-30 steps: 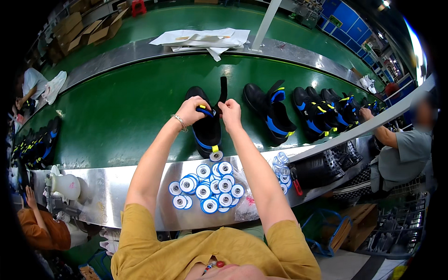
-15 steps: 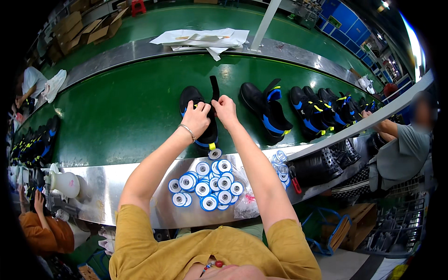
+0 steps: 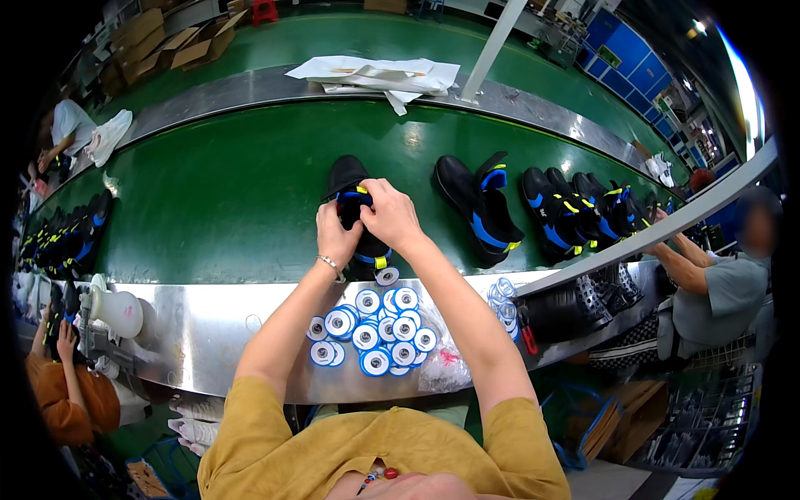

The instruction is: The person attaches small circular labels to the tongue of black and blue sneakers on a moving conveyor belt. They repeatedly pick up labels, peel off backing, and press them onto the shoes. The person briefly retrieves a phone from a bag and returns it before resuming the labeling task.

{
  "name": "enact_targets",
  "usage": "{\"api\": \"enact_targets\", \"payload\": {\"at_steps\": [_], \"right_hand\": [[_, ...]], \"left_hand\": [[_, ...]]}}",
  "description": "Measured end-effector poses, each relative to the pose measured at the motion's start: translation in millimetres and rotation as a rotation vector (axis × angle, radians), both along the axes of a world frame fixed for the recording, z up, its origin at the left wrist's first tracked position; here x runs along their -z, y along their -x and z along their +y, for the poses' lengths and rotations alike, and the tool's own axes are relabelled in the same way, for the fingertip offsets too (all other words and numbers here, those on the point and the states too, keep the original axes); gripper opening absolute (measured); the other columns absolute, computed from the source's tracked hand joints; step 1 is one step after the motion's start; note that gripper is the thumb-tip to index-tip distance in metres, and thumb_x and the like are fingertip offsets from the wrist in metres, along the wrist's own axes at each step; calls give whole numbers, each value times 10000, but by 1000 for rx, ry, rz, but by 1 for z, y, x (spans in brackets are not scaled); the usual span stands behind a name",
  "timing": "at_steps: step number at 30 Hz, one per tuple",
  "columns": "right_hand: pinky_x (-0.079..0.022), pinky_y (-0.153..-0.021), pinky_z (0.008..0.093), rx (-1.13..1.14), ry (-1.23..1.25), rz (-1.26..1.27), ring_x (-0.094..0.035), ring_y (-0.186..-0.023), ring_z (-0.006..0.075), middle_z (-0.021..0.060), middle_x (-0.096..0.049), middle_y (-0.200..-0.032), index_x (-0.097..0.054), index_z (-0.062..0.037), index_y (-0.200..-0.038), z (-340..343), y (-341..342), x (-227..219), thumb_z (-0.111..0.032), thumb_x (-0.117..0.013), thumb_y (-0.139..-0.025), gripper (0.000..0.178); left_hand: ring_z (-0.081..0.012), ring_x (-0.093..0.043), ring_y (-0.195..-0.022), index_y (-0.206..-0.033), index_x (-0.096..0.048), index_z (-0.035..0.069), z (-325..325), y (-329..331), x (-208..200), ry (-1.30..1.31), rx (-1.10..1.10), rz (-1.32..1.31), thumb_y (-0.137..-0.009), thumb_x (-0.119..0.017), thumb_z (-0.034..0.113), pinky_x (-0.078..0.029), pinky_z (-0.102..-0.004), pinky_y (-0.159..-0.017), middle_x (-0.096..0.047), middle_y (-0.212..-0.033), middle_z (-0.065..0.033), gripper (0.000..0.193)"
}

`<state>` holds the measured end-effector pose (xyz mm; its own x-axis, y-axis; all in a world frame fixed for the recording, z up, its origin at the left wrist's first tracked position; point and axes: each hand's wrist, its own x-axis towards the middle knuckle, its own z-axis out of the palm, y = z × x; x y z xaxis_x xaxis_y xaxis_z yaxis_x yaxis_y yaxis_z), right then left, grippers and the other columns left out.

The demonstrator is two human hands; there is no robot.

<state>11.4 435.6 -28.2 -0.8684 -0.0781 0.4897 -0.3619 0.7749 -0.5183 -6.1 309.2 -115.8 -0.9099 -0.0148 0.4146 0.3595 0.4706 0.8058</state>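
A black shoe with blue and yellow trim lies on the green belt in front of me, its toe pointing away. My left hand is closed on the left side of its collar, thumb at the opening. My right hand grips the tongue and the opening's right edge. Partly hidden by my fingers, the shoe's inside looks dark. One round white disc with a dark centre lies at the heel. Just nearer me, several blue-rimmed round discs are heaped on the metal ledge.
A matching shoe with its strap raised stands right, with a row of shoes beyond. A slanted grey bar crosses there. Crumpled clear plastic and red-handled cutters lie on the ledge. Co-workers sit on both sides.
My right hand has moved from the raised black strap to the shoe's opening. The strap no longer stands upright. My left hand has shifted down to the left side of the collar.
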Motion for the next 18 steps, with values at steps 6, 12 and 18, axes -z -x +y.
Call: {"api": "enact_targets", "payload": {"at_steps": [6,12,18], "right_hand": [[-509,-679,437,67,-312,-159,-621,-778,350,145,-582,-917,-574,-101,-1025,-8,17,-8,-50,-610,-757,275],[-519,-654,402,-116,-474,53,-620,-754,312,115,-557,-926,-596,-98,-913,20,-3,2,-50,-594,-745,175],[-527,-583,275,-76,-831,212,-612,-740,194,76,-558,-808,-639,-57,-804,0,-17,18,-102,-621,-676,137]], "left_hand": [[-357,-499,-1004,-1109,-546,12,-1,9,3,-64,89,-29,-669,-599,-6,-435,-402,-895,-529,-1061,-163,443],[-280,-588,-971,-1088,-579,7,-9,12,2,-344,205,-90,-693,-587,-5,-492,-349,-823,-562,-1084,-144,394],[-336,-518,-1099,-1181,-594,32,14,2,7,-104,105,-18,-788,-604,102,-412,-393,-962,-582,-1161,-169,400]]}}
